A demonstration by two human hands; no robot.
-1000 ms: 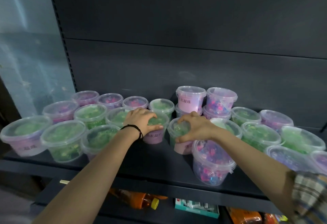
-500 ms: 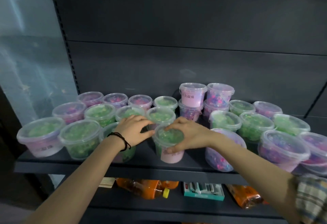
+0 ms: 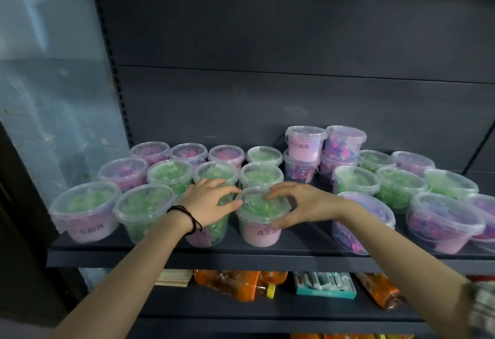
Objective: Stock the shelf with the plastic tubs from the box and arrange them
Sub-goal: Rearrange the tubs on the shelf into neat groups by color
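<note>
Right hand (image 3: 302, 204) grips the green tub (image 3: 261, 210) (front row), left hand (image 3: 211, 202) rests flat just beside.

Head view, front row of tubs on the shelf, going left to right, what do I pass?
far-left green tub → second green tub → left hand → held green tub → right hand → first purple tub → next purple tub

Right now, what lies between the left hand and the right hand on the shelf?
One green-filled tub with a pink label, in the head view; the right hand grips it, the left hand touches it.
</note>
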